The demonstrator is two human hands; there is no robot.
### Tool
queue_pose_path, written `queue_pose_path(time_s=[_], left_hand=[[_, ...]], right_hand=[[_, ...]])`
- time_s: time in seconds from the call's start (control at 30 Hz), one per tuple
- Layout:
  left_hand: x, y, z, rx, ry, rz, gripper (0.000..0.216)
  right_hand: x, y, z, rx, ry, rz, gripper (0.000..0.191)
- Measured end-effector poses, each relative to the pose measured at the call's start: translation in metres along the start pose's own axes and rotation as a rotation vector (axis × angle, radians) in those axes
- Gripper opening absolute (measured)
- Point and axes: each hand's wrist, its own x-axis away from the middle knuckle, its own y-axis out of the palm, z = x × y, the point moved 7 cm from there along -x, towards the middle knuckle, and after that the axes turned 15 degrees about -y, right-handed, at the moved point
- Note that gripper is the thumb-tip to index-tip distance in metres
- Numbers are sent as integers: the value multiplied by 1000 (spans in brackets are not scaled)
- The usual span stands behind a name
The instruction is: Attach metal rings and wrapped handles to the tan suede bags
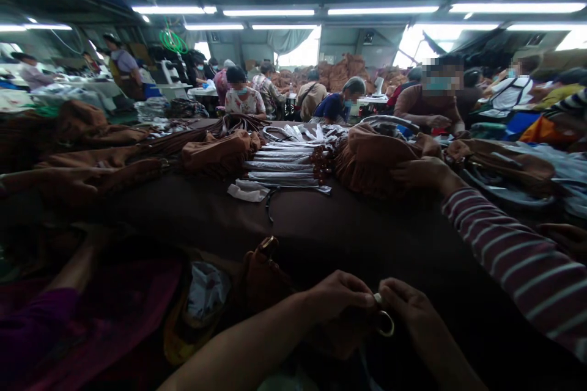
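Note:
My left hand (339, 296) is closed, its fingertips pinched at a small white piece (377, 298) near the edge of a brown bag (337, 336). From the other side, my right hand (406, 302) pinches at the same white piece with thumb and finger. Just below the fingertips hangs a gold metal ring (386, 324). Dim light hides much of the bag in front of me. Another brown piece with a gold clasp (268, 245) lies left of my hands.
Wrapped white strips (284, 166) lie stacked on the dark table (293, 220). A fringed brown bag (376, 156) is touched by a co-worker's hand (424, 172) in a striped sleeve. Another person's hand (76, 182) rests on brown material at left. People work beyond.

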Motion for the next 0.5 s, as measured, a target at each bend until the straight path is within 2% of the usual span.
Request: queue_pose_path(time_s=[0.07,0.17,0.27,0.37,0.5], left_hand=[[2,3,-2,-30,-26,-59,43],[7,10,-7,-52,-106,-174,43],[11,9,-8,-43,-137,-171,47],[12,4,-1,-80,-50,-74,46],[11,1,6,-114,17,90,51]], right_hand=[[4,10,6,-144,77,-93,37],[9,21,6,-289,109,-172,39],[12,26,5,-248,98,-174,39],[10,14,0,105,-57,-25,34],[15,6,-24,681,-496,254,22]])
